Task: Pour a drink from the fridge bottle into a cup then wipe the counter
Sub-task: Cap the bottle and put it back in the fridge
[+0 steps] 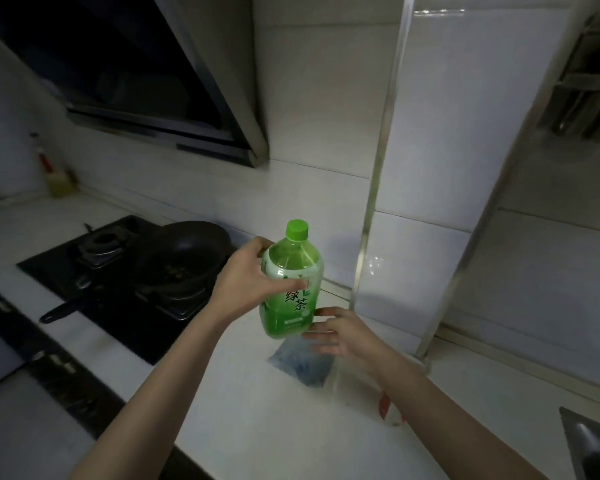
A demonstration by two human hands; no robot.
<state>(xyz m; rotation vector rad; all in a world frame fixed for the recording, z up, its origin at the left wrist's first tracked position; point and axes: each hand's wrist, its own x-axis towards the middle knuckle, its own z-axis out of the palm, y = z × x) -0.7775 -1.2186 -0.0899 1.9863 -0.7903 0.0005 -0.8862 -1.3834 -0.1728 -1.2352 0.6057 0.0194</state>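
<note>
Dim kitchen view with a cool grey-green cast. The brightest area is the glossy white wall tile (447, 133) at upper right, with thin glare streaks near the top edge and a small glint at centre right. The range hood (125, 74) at upper left and the hob (118, 282) at left sink almost to black. Straight lines bow toward the frame edges. The right hand (340, 336), lower centre, is smeared by motion blur; the green bottle (291, 282) stays fairly sharp.
</note>
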